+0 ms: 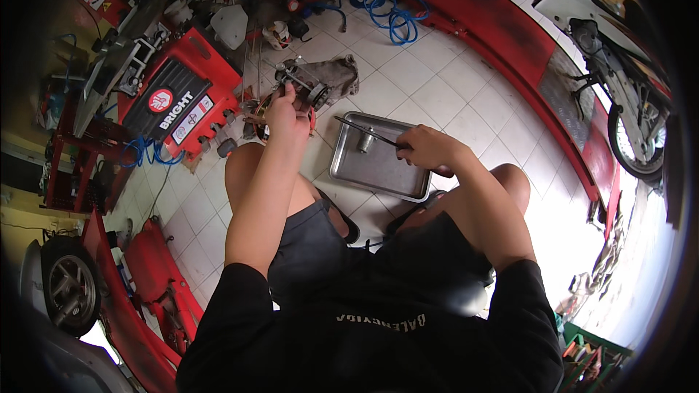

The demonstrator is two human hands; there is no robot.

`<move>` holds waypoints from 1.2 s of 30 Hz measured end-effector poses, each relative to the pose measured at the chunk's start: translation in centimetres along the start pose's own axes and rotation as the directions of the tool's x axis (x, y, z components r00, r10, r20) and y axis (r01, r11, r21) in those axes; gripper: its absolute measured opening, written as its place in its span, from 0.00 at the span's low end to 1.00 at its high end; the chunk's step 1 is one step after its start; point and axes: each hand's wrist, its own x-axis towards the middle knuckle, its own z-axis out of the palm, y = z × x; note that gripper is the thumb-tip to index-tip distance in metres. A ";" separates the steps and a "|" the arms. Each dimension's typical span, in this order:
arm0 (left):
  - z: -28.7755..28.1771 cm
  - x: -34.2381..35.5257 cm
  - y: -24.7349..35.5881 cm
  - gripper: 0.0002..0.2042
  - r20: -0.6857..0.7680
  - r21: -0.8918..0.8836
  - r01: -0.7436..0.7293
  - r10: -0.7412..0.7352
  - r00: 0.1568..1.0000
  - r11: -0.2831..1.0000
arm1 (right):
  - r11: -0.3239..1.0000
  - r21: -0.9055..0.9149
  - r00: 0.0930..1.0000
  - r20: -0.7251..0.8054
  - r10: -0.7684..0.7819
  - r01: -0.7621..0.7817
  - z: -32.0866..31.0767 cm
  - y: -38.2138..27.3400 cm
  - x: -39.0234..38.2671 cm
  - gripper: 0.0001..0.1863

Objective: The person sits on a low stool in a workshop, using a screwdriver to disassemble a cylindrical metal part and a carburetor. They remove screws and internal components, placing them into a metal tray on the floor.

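Observation:
My left hand (287,110) is closed around part of a greasy metal engine assembly (314,91), its thumb pointing up along a small bright piece. Several round and rod-like metal parts stick out there, and a grey casting lies just behind. In my right hand (431,148) is a long, thin dark rod-like tool (373,133), its exact kind unclear. Its shaft reaches left over a shallow metal tray (386,169) on the floor, ending above the far left rim. Inside the tray stands a small silvery metal cylinder (365,142), under the shaft.
To the left stands a red and black machine (171,98) beside cluttered shelving. Blue air hose (386,11) lies coiled on the tiles ahead. A red lift platform (502,58) curves along the right, with a motorcycle (604,51) on it. A wheel (69,284) shows at lower left.

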 end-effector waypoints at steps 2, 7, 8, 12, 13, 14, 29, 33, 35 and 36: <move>-0.2 -1.0 0.1 0.07 0.031 0.010 -0.046 0.046 0.998 0.999 | 0.987 0.148 0.995 0.071 -0.068 0.057 -0.4 -0.5 -0.2 0.15; 0.1 -3.3 0.7 0.06 0.239 0.231 -0.306 0.251 0.938 0.924 | 0.917 0.345 0.980 -0.064 -0.188 0.199 -0.9 -2.5 -1.4 0.15; 0.1 -3.5 1.1 0.06 0.312 0.298 -0.371 0.278 0.909 0.880 | 0.901 0.371 0.974 -0.094 -0.206 0.227 -1.2 -3.1 -1.8 0.15; 1.4 -5.8 1.1 0.08 0.470 0.491 -0.617 0.409 0.782 0.615 | 0.873 0.439 0.955 -0.284 -0.089 0.212 -1.3 -2.8 -2.7 0.16; 1.3 -6.0 1.3 0.09 0.503 0.456 -0.628 0.400 0.766 0.631 | 0.893 0.392 0.932 -0.354 -0.077 0.222 -1.1 -2.7 -2.7 0.17; 1.7 -6.6 1.5 0.10 0.506 0.413 -0.606 0.382 0.773 0.680 | 0.910 0.346 0.903 -0.424 -0.068 0.231 -0.9 -2.6 -2.7 0.18; 0.5 10.4 1.4 0.07 -0.158 0.631 -0.050 0.192 0.969 0.774 | 0.996 0.034 0.882 -0.469 -0.055 0.080 0.8 -2.0 -0.5 0.12; -5.4 17.2 -1.3 0.11 -0.324 0.676 0.000 0.297 0.898 0.737 | 0.998 -0.012 0.892 -0.448 0.050 -0.062 -0.8 -1.9 0.4 0.11; -7.4 19.5 -2.6 0.13 -0.553 0.596 0.074 0.342 0.760 0.799 | 0.997 -0.030 0.890 -0.453 0.046 -0.068 -2.8 -1.4 0.3 0.10; -8.2 20.3 -3.7 0.13 -0.561 0.595 0.077 0.344 0.753 0.800 | 0.997 -0.038 0.890 -0.454 0.049 -0.074 -3.9 -0.8 0.5 0.10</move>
